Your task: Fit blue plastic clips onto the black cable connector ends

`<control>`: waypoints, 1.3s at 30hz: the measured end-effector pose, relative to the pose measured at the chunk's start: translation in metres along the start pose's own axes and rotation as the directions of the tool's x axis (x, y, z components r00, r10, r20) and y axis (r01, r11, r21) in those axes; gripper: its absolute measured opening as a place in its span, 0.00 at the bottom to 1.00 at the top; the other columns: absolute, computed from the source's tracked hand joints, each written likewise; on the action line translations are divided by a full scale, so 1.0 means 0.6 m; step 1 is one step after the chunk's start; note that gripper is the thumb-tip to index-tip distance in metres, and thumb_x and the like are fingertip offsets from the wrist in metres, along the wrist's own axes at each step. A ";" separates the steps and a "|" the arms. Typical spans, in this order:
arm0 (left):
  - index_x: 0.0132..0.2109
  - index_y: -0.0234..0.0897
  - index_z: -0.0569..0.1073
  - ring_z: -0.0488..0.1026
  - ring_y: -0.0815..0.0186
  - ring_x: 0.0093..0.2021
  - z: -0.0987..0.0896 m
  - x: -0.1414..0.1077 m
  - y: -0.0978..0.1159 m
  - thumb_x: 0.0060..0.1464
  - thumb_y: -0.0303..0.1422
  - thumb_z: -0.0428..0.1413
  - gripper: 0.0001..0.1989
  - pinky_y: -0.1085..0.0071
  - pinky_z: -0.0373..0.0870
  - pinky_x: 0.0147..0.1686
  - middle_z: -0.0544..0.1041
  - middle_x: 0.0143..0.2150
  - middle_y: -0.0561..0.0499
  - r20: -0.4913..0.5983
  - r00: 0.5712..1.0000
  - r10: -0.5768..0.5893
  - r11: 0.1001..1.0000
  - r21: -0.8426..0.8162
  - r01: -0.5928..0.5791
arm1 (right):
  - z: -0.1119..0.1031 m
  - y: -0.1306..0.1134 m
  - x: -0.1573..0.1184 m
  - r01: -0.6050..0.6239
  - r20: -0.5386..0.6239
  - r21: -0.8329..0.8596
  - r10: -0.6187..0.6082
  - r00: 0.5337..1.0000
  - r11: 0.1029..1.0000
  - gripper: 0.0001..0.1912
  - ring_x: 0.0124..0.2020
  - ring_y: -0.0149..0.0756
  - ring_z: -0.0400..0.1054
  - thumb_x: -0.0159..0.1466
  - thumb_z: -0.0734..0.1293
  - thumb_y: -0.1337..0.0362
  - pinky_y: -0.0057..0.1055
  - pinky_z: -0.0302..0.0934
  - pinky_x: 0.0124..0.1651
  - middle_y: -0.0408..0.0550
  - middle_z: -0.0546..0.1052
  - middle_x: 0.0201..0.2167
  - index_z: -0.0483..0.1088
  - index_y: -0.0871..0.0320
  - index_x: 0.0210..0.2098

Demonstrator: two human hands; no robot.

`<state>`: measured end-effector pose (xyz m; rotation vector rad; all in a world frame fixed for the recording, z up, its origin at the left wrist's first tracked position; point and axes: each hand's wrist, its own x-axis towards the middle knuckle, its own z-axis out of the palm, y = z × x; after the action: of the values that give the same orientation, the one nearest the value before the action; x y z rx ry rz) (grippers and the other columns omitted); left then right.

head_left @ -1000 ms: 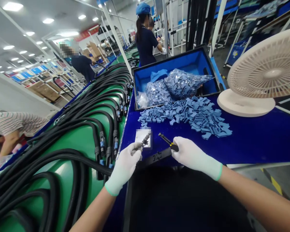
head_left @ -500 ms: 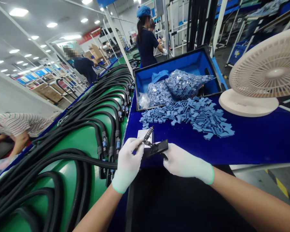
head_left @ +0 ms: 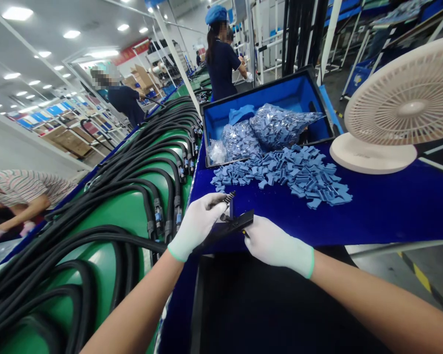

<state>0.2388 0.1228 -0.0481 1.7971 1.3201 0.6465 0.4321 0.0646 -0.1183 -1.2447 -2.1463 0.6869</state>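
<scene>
Our gloved left hand (head_left: 195, 228) pinches a small black threaded connector (head_left: 228, 197) between thumb and fingers, its tip jutting past the grip. Our gloved right hand (head_left: 276, 246) closes around the end of a flat black strip (head_left: 236, 223), which lies just below the connector, above the blue tabletop (head_left: 372, 216).

Blue workbench (head_left: 376, 221) with heaped blue pieces (head_left: 280, 179)
</scene>
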 end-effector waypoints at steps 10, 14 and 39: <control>0.58 0.37 0.75 0.77 0.56 0.50 0.021 0.013 0.004 0.64 0.39 0.55 0.19 0.61 0.72 0.54 0.80 0.52 0.47 0.001 0.996 0.088 0.985 0.150 -0.087 | -0.013 0.000 -0.010 -0.105 -0.046 0.344 0.128 0.991 0.933 0.12 0.40 0.39 0.72 0.61 0.62 0.74 0.33 0.65 0.45 0.48 0.77 0.39 0.68 0.57 0.44; 0.56 0.39 0.78 0.78 0.55 0.51 0.028 -0.001 0.006 0.66 0.39 0.53 0.18 0.62 0.71 0.55 0.81 0.53 0.50 -0.046 0.994 0.100 0.969 0.230 -0.087 | 0.002 0.012 -0.011 -0.136 0.000 0.386 0.147 0.989 0.913 0.03 0.34 0.36 0.70 0.62 0.66 0.69 0.30 0.62 0.38 0.43 0.76 0.34 0.67 0.56 0.36; 0.52 0.44 0.82 0.75 0.56 0.50 0.039 -0.039 -0.006 0.59 0.29 0.58 0.15 0.59 0.71 0.55 0.80 0.47 0.49 0.214 0.951 0.221 0.958 0.134 -0.253 | -0.018 0.014 -0.027 -0.221 0.105 0.852 0.257 0.961 0.476 0.28 0.39 0.38 0.74 0.55 0.73 0.71 0.37 0.69 0.45 0.46 0.77 0.41 0.66 0.57 0.53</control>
<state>0.2473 0.0940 -0.0627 2.1153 1.0562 0.4840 0.4511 0.0555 -0.1194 -0.9323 -1.2158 1.5954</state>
